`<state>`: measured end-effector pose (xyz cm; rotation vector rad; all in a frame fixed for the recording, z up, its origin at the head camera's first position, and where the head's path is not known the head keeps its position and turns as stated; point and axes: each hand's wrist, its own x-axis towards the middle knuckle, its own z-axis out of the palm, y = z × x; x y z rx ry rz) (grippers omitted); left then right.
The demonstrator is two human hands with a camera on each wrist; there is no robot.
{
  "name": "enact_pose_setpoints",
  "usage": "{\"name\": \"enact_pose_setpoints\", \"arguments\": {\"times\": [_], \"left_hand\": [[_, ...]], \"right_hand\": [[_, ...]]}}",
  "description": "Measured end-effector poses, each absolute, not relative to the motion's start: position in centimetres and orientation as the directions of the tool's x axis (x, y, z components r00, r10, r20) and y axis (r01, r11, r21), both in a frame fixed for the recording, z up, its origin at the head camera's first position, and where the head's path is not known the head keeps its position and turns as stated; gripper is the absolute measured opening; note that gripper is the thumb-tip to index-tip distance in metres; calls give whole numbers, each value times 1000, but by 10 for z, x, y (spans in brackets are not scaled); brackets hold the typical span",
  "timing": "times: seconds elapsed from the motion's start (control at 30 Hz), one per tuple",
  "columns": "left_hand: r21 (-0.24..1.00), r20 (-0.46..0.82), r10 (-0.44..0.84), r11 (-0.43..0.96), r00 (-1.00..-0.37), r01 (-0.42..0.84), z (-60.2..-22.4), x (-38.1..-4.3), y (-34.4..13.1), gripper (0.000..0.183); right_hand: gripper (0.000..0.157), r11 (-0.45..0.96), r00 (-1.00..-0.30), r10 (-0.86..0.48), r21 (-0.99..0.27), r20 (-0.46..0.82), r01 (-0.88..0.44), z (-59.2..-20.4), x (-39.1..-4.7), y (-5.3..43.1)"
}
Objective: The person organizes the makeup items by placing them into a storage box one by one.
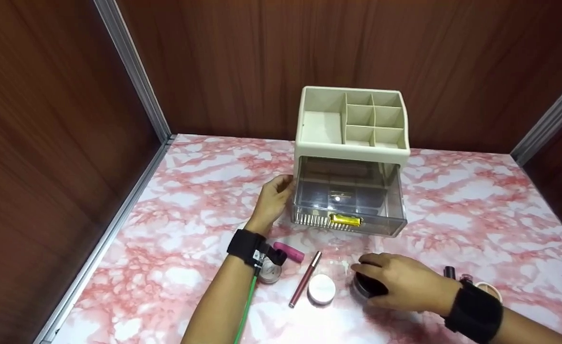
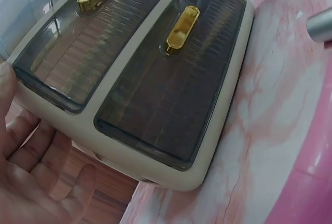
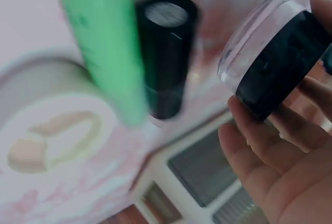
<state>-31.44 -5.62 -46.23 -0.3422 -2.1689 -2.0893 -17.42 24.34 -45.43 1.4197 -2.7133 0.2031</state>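
Observation:
A cream cosmetics organizer [image 1: 352, 152] has its clear top drawer [image 1: 376, 227] pulled out; a gold handle [image 1: 345, 220] is on the drawer's front. My left hand [image 1: 275, 203] rests against the organizer's left side. In the left wrist view its thumb touches the frame's edge, with the other fingers loosely bent along the side. Near the table's front my right hand [image 1: 398, 282] grips a round jar [image 1: 369, 285] with a black lid. The right wrist view shows fingers around the jar's black lid [image 3: 282, 66] and its clear part facing away from the palm.
A pink tube [image 1: 289, 252], a clear round container [image 1: 270, 271], a maroon pencil-like stick [image 1: 305, 279] and a white-lidded jar [image 1: 321, 289] lie between the arms. By the right wrist are a green tube [image 3: 106, 47], a black tube [image 3: 166, 58] and a pale round item [image 3: 52, 115].

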Motion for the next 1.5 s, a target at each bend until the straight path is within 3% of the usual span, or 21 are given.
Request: {"name": "enact_pose_setpoints", "arguments": {"times": [0.13,0.33,0.4,0.8,1.03,1.2,1.5], "left_hand": [[958,264,172,66,-949,278,-449,-301,-63,30],[930,346,263,32,-900,367,-442,-295,-69,93],[927,353,283,21,-892,374,-442,-296,-69,105],[932,335,378,4,-863,363,-443,-296,-73,116],[945,302,383,-1,-873,327,-471,-316,-71,112],[942,309,410,-9,-858,335,-461,-311,-72,121],[928,327,403,34,-855,371,-442,-297,-75,117]], "right_hand": [[72,508,-519,-842,-106,151,-855,-435,-166,239],[70,386,-395,-892,-88,221,-918,-404,-158,232],[70,333,-339,-905,-67,256,-940,-395,-156,230],[74,198,-171,-905,31,391,-980,-329,-153,207],[72,162,-93,-879,109,467,-981,-286,-169,188],[69,226,-155,-864,93,480,-970,-270,-191,182],[70,447,-405,-824,15,396,-894,-275,-230,168]]}}
